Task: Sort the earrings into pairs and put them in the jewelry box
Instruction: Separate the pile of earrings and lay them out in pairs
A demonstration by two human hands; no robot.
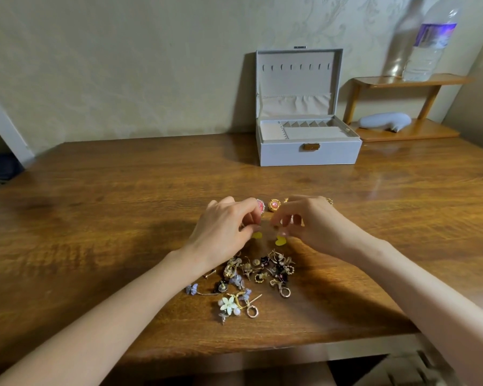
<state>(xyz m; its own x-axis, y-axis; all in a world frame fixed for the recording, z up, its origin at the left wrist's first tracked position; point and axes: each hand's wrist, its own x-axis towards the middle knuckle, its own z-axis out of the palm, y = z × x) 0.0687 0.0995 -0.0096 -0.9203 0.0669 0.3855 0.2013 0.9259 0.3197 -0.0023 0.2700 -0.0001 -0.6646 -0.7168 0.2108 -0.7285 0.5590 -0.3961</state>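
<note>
I log the wooden desk (95, 190) first, then the grey jewelry box (308, 154) at its far edge, lid up. Mid-desk, the left hand (223, 227) and right hand (310, 224) have curled fingers. The left pinches a yellow heart earring (257, 235), the right a second yellow heart earring (280, 240). The earring pile (251, 274) lies just nearer, with the pink round earrings (273, 205) beyond the fingertips.

A room at home, by the look of it.
Patterned wallpaper (318, 20) runs behind a glossy wooden table (109, 190); a small wooden shelf (413, 80) holds a water bottle (430, 45), and an open jewelry box (307, 156) sits by the wall.
</note>
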